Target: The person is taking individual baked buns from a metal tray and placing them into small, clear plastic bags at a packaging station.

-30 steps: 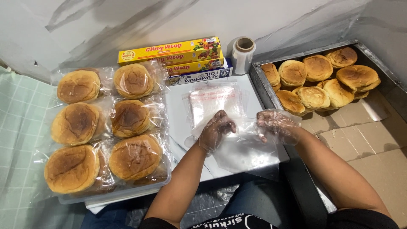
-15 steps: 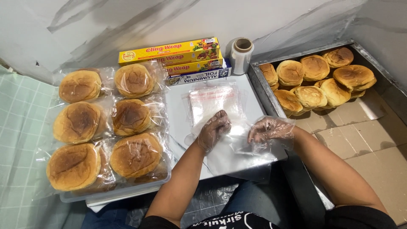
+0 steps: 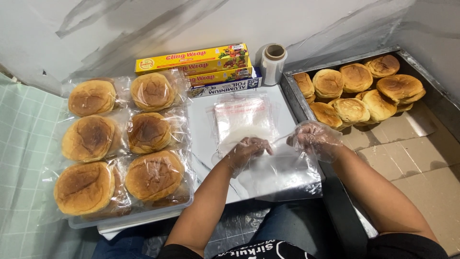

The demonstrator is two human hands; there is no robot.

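At the far left a pale green tiled surface (image 3: 19, 158) runs under a shallow tray (image 3: 129, 218) whose front rim shows, and on it lie six round bagged buns (image 3: 122, 144) in two columns, each bun domed, matt and browned darker at its centre, each sealed in glossy, crinkled clear film. Behind them, against the white wall, stand stacked long cartons of wrap (image 3: 201, 64) (yellow card on top, a blue one beneath), and just right of these an upright roll of clear film (image 3: 273, 62) on a cardboard core.

On the smooth white board (image 3: 203, 129) in the middle lies a flat pile of clear bags (image 3: 244, 117), rectangular and faintly milky. Just below it the left hand (image 3: 247, 152), in a thin wrinkled plastic glove, has its fingers curled together and pinched on the upper left edge of a single clear plastic bag (image 3: 282, 172), which lies limp and shiny on the board's near right corner. The right hand (image 3: 314, 140), gloved the same way, grips that bag's upper right edge with fingers bent and closed on the film; the two hands are near each other but apart.

To the right sits a deep metal tray (image 3: 433, 96) with dull grey walls, holding bare buns (image 3: 359, 91) heaped in its far half and flat brown cardboard (image 3: 407, 144) lining its near floor.
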